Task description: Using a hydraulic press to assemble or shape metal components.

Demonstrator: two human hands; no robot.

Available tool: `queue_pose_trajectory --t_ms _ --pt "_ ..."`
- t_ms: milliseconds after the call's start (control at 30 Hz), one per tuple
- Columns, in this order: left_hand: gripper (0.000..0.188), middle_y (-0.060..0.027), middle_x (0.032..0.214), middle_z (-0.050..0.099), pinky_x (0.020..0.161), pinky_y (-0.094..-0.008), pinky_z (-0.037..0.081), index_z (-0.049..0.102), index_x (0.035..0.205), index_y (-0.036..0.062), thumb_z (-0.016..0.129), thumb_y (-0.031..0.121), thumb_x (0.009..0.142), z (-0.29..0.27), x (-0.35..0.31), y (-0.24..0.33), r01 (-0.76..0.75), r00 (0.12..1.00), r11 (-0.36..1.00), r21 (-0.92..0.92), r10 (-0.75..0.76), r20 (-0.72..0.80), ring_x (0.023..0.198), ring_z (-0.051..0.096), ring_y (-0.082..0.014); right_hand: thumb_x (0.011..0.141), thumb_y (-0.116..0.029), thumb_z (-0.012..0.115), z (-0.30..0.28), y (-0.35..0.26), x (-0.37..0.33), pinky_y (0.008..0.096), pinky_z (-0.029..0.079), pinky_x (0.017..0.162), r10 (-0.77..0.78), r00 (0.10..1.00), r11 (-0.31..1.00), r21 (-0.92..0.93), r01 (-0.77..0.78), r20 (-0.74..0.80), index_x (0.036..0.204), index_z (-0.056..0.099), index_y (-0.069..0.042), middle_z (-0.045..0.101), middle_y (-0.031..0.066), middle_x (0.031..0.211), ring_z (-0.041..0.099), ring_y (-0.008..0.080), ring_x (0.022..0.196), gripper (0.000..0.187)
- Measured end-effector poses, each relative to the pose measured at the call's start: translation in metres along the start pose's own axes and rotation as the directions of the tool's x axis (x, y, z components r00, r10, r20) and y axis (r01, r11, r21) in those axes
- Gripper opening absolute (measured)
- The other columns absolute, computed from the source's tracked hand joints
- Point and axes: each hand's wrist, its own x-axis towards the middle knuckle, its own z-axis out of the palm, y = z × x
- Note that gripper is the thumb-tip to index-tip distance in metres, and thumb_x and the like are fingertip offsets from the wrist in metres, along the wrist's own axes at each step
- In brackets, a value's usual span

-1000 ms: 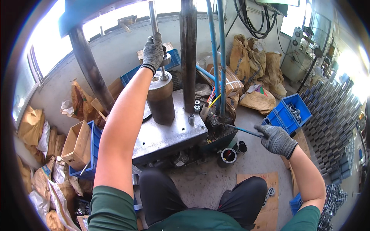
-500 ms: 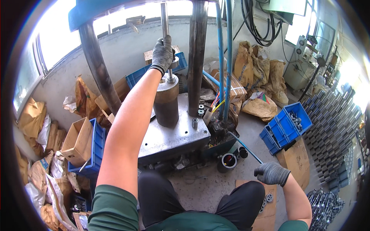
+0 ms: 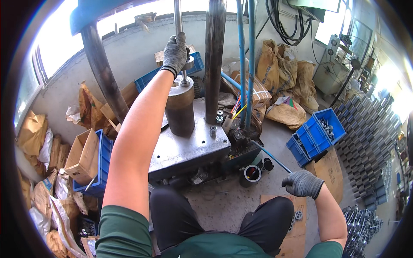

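My left hand [image 3: 175, 53], in a grey knit glove, is wrapped round an upright steel rod [image 3: 178, 17]. Just below its fingers sits a round metal collar [image 3: 188, 64]. The rod's lower end meets the top of a thick dark metal cylinder [image 3: 180, 109], which stands on the steel bed [image 3: 189, 150] of a press. At the right my gloved right hand [image 3: 303, 184] is closed on the end of a thin blue lever [image 3: 275, 160], which slopes up to a fitting beside the bed. Small metal bushings [image 3: 213, 131] stand on the bed's right side.
Dark press columns [image 3: 215, 64] flank the cylinder. Blue pipes [image 3: 251, 64] rise at the right. Blue crates [image 3: 316, 135] hold metal parts beside stacked metal tubes [image 3: 365, 142]. A cardboard box [image 3: 82, 157] and paper sacks lie left. Small pots [image 3: 251, 175] stand on the floor.
The whole view has shifted slightly, so the press appears further up and left. My left hand still grips the rod and my right hand still grips the lever.
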Motion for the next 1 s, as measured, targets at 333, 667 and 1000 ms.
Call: queue_pose_trajectory --t_ms 333,667,1000 --pt "0.054 -0.0047 0.066 0.059 0.052 -0.0304 0.052 0.058 0.101 0.0040 0.053 0.058 0.103 0.001 0.002 -0.004 -0.020 1.000 0.999 -0.042 0.019 -0.007 0.055 0.060 -0.0137 0.086 -0.015 0.066 -0.001 -0.002 -0.002 0.0406 0.057 0.084 -0.027 0.969 0.993 0.106 0.054 -0.246 0.106 0.076 -0.008 0.074 0.0138 0.098 0.071 0.0330 0.093 0.024" --pt "0.055 -0.0044 0.069 0.060 0.053 -0.0305 0.052 0.057 0.104 0.0047 0.051 0.060 0.103 -0.006 0.003 -0.010 -0.038 0.999 0.999 -0.010 0.038 0.004 0.056 0.059 -0.0128 0.090 -0.009 0.070 -0.090 -0.008 0.064 0.0415 0.054 0.070 -0.124 0.318 0.990 -0.097 0.099 -0.940 0.089 0.067 -0.003 0.067 0.0158 0.085 0.067 0.0343 0.077 0.007" --pt "0.051 -0.0028 0.067 0.057 0.052 -0.0314 0.053 0.056 0.101 0.0061 0.053 0.057 0.104 -0.003 0.013 -0.016 -0.004 0.998 0.993 -0.115 0.010 0.056 0.055 0.057 -0.0124 0.098 -0.041 0.069 -0.162 0.052 0.118 0.0466 0.050 0.066 0.094 0.188 0.995 0.085 -0.052 -0.978 0.079 0.064 -0.002 0.063 0.0193 0.076 0.063 0.0390 0.072 0.044"
